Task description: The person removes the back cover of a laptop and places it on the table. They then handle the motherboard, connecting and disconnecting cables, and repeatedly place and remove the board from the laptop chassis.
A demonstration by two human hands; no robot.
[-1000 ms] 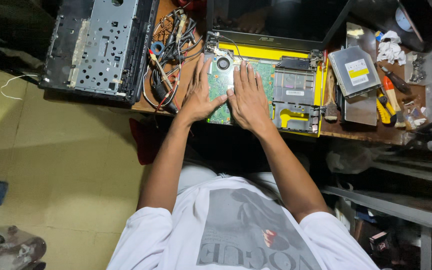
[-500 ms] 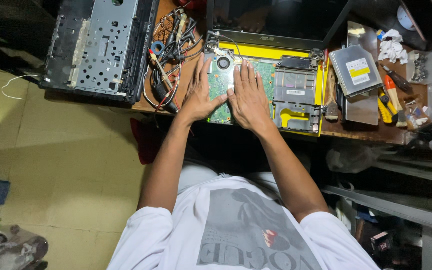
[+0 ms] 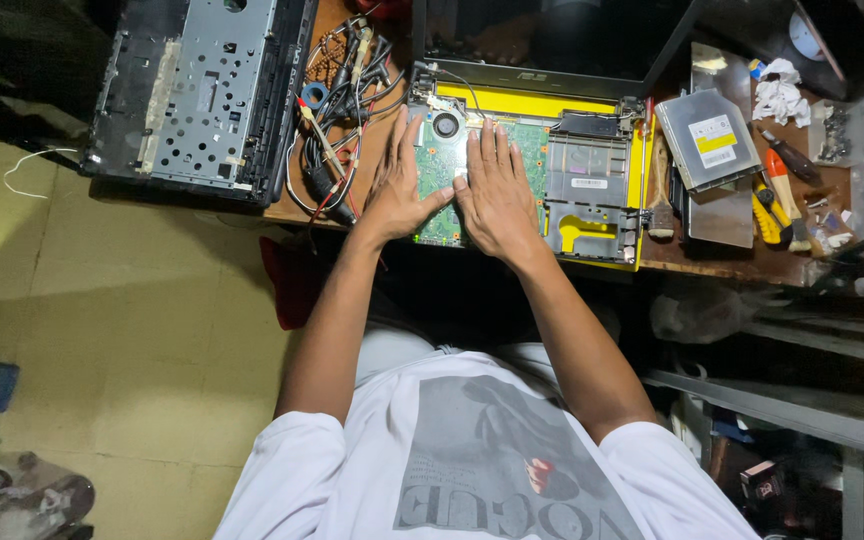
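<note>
Here both hands lie flat, palms down, on the green circuit board (image 3: 527, 150) inside an opened laptop base (image 3: 592, 105) with a yellow frame, at the twelve o'clock end of the bench (image 3: 337, 210). The left hand (image 3: 399, 185) rests with fingers spread wide, holding nothing, its thumb reaching toward three o'clock. The right hand (image 3: 497, 190) sits just beside it, fingers nearly together, also gripping nothing, thumbs almost meeting. A round fan (image 3: 445, 125) shows between the two sets of fingertips. At nine o'clock of the left hand lies a tangle of cables (image 3: 342, 120), and beyond it a grey perforated chassis (image 3: 197, 95). At three o'clock rest a silver optical drive (image 3: 709, 138) and orange-handled tools (image 3: 777, 195).
</note>
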